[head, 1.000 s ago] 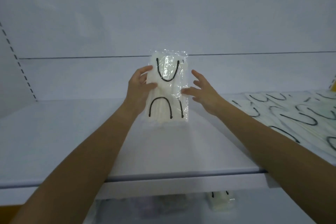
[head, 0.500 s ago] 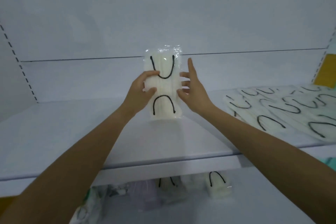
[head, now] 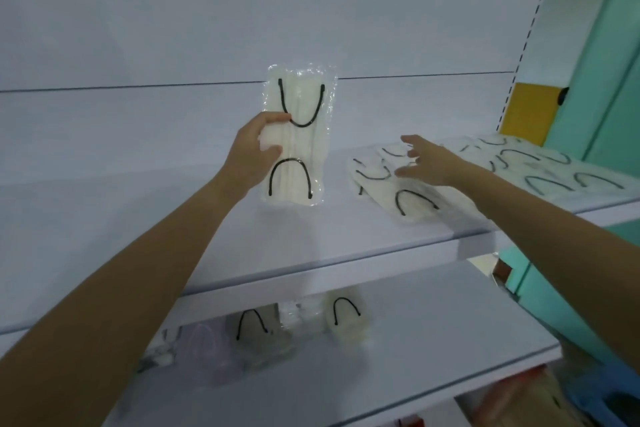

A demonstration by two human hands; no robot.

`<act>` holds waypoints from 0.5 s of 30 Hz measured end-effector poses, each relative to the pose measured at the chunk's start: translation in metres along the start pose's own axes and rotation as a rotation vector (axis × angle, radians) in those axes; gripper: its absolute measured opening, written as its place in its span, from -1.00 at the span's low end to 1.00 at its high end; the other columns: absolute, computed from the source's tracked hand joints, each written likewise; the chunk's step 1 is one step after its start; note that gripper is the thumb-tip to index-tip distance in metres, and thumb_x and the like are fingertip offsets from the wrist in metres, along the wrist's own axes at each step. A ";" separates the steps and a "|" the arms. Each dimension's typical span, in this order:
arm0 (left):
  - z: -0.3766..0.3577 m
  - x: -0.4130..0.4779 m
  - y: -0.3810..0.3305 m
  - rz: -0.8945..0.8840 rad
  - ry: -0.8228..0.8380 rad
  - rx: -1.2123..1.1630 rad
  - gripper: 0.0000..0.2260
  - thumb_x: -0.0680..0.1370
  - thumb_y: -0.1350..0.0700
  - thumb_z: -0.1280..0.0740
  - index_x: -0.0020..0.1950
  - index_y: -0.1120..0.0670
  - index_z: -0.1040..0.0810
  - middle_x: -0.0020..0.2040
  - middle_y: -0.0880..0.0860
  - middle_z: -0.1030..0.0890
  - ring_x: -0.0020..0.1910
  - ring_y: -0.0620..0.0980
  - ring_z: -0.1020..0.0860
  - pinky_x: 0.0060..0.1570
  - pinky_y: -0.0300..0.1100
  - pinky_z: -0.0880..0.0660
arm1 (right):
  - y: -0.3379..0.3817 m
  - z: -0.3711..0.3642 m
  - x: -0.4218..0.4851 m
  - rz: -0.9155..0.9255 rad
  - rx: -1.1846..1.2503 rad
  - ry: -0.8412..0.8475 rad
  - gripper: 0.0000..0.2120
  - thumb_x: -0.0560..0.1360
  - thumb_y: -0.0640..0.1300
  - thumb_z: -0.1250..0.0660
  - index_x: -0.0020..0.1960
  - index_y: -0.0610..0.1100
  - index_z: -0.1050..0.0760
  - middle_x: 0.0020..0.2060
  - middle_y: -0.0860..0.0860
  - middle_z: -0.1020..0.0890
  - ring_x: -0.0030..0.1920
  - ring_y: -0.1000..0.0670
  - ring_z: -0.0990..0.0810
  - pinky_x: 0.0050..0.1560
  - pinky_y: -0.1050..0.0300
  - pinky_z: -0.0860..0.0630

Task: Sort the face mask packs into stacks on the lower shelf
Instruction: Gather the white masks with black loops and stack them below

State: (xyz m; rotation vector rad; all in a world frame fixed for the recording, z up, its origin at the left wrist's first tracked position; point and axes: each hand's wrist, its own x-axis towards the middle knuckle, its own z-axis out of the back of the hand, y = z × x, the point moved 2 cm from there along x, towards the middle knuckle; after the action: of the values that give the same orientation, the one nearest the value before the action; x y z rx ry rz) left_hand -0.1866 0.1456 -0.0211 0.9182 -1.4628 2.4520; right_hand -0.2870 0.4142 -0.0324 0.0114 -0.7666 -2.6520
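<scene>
The pack [head: 301,135] is held upright over the upper shelf [head: 138,218], its edge gripped by the left hand [head: 252,152]. The right hand [head: 426,163], fingers spread, reaches toward loose packs [head: 408,198] nearby. Gathering, I'd say; stacking on the lower shelf [head: 450,340] comes next.

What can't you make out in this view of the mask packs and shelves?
Head view, lower-shelf packs: the upper shelf hides their tops, so the count is unclear.
Head view, blurred wrappers at lower left: kind unreadable.
Head view, loose packs: the right hand covers some, the frame edge cuts the row.
Head view, held pack: the left hand covers its left side.
</scene>
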 end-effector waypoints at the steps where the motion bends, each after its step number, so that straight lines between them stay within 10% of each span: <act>1: -0.009 0.001 -0.002 0.014 -0.014 0.007 -0.55 0.43 0.47 -0.19 0.17 0.02 -0.49 0.11 -0.12 -0.50 0.00 -0.24 -0.50 0.04 -0.47 -0.39 | -0.007 -0.001 0.004 -0.026 -0.047 0.073 -0.25 0.48 -0.01 -0.37 0.52 -0.10 -0.03 0.43 -0.15 -0.30 0.38 -0.12 -0.34 0.27 0.12 -0.27; 5: -0.040 0.005 -0.005 0.087 -0.050 0.053 -0.55 0.43 0.46 -0.18 0.18 0.02 -0.49 0.10 -0.10 -0.48 -0.17 -0.33 -0.48 -0.20 -0.56 -0.36 | -0.012 -0.006 0.021 -0.010 -0.127 0.188 -0.14 0.45 0.07 -0.39 0.54 -0.13 0.04 0.47 -0.11 -0.23 0.44 -0.11 -0.25 0.35 0.07 -0.22; 10: -0.057 0.005 -0.005 0.159 -0.136 0.171 -0.55 0.44 0.46 -0.19 0.24 0.10 -0.48 0.16 -0.05 -0.47 0.12 -0.12 -0.43 -0.02 -0.57 -0.33 | -0.016 -0.009 0.036 0.122 0.116 0.162 -0.15 0.43 -0.17 -0.43 0.53 -0.07 0.02 0.35 -0.13 -0.38 0.27 -0.09 -0.42 0.12 0.17 -0.34; 15: -0.060 -0.002 -0.007 0.229 -0.273 0.253 -0.51 0.45 0.45 -0.18 0.34 0.12 -0.40 0.31 0.03 -0.42 0.25 -0.05 -0.40 0.28 -0.17 -0.36 | -0.020 0.004 0.040 0.350 0.571 -0.036 -0.39 0.49 -0.31 -0.33 0.44 0.03 -0.22 0.24 -0.06 -0.41 0.04 -0.01 -0.41 -0.04 0.28 -0.38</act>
State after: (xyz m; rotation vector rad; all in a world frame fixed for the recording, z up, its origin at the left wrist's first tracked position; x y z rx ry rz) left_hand -0.2077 0.1998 -0.0374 1.2405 -1.4283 2.8219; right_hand -0.3318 0.4167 -0.0356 -0.0168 -1.3720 -2.0406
